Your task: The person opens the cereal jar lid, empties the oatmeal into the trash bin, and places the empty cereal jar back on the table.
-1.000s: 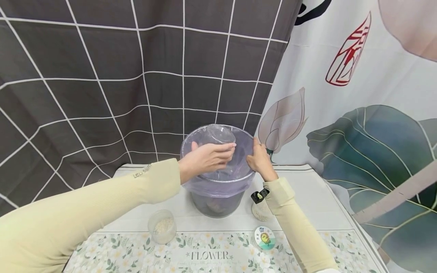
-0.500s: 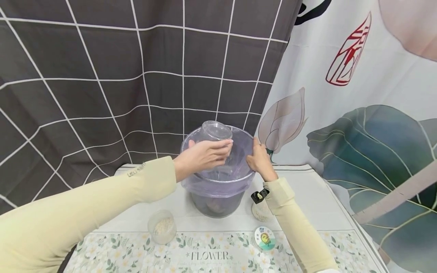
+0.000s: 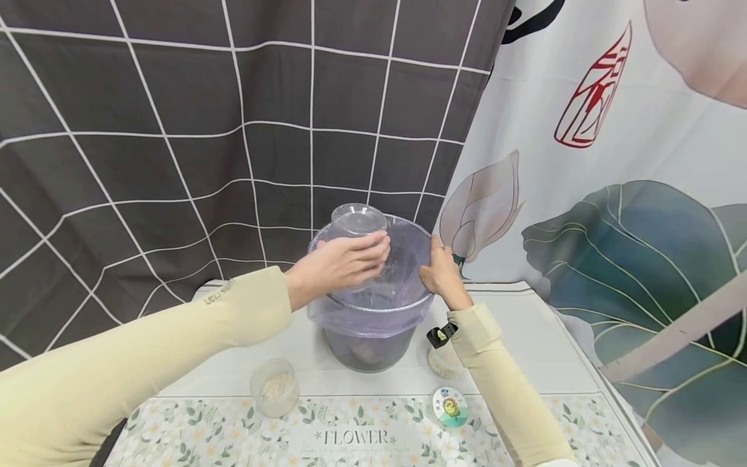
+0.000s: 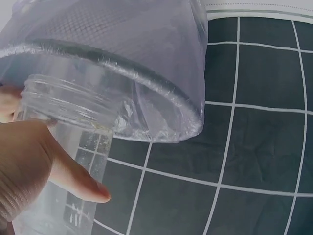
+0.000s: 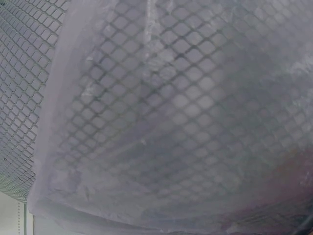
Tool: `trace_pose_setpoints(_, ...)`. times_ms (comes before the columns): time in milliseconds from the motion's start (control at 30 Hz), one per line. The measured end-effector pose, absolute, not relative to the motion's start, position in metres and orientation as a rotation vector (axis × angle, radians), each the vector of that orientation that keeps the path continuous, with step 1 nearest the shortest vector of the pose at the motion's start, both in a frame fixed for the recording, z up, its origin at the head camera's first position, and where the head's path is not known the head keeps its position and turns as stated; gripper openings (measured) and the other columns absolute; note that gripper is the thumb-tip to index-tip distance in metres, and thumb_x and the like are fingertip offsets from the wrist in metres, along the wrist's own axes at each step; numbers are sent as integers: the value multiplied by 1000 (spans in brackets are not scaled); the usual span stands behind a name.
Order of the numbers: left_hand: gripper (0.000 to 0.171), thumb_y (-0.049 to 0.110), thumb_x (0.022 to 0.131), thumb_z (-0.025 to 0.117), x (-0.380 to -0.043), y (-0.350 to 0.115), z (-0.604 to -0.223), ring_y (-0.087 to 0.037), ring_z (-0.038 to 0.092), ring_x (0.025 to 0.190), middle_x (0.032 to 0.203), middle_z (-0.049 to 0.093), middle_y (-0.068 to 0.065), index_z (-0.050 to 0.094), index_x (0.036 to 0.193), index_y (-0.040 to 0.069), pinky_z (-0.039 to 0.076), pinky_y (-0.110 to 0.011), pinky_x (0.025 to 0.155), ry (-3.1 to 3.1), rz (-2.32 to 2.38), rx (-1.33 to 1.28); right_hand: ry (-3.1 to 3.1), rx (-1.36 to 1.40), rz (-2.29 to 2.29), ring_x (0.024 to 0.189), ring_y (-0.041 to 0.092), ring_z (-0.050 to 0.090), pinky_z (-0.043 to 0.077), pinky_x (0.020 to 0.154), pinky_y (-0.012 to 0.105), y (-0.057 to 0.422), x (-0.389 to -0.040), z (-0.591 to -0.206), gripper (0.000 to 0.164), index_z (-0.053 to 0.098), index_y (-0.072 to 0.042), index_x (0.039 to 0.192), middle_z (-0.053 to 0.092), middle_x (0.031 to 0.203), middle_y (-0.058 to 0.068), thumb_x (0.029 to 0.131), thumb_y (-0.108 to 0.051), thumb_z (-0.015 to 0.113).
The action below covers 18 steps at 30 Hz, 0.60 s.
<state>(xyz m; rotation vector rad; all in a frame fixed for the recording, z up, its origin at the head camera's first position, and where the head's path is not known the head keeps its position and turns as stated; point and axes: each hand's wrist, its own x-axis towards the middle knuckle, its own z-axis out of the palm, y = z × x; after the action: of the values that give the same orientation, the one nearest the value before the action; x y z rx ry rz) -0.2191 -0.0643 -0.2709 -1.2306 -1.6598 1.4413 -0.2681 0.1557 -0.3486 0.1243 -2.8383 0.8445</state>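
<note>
My left hand (image 3: pixel 344 263) grips a clear plastic jar (image 3: pixel 357 220) over the left part of a mesh waste bin (image 3: pixel 369 353). Tipped over, the jar has its base upward and its threaded mouth (image 4: pixel 68 100) facing the bin's opening in the left wrist view. No lid is on it. A thin purple bag (image 3: pixel 373 324) lines the bin and folds down over the rim. On the right, my right hand (image 3: pixel 441 275) holds the bin's rim through the bag. The right wrist view shows only mesh (image 5: pixel 22 88) and bag.
A clear jar with pale flakes (image 3: pixel 275 389) stands front left. Another jar (image 3: pixel 446 363) is partly covered by my right sleeve. A round lid with a cartoon flower (image 3: pixel 450 407) lies on the floral mat (image 3: pixel 350 451). Dark grid cloth (image 3: pixel 268 162) hangs behind.
My left hand and the tipped jar have moved left across the bin's opening and slightly up. My right hand stays at the rim.
</note>
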Motion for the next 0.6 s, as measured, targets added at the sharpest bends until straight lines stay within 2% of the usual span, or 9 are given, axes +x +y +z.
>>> trace_pose_setpoints(100, 55, 5, 73, 55, -218, -67, -271, -33, 18, 117, 125, 31, -16, 34, 124, 12, 1, -44, 97, -1690, 1332, -1239, -2838, 127, 848, 91, 41, 42, 38, 73, 50, 155, -268, -348, 70, 18, -4, 131, 34, 114, 30, 66, -5, 45)
trace_pose_setpoints(167, 45, 17, 80, 45, -218, -69, -272, -33, 19, 116, 124, 31, -17, 35, 123, 10, 2, -44, 97, -1717, 1277, -1233, -2836, 128, 849, 91, 41, 42, 38, 74, 50, 155, -267, -348, 70, 18, -3, 131, 34, 114, 30, 66, -5, 45)
trace_pose_setpoints(367, 51, 13, 79, 45, -215, -72, -273, -35, 19, 116, 125, 29, -20, 29, 126, 3, 4, -46, 97, -1793, 1162, -1164, -2834, 115, 855, 92, 41, 42, 37, 74, 51, 155, -266, -347, 69, 18, -3, 131, 34, 114, 30, 68, -6, 45)
trace_pose_setpoints(600, 46, 10, 77, 45, -211, -77, -280, -32, 27, 110, 120, 34, -20, 36, 123, 6, 15, -44, 95, -1880, 959, -1087, -2847, 115, 854, 95, 42, 40, 35, 78, 51, 154, -266, -346, 70, 15, -2, 132, 33, 115, 30, 68, -6, 45)
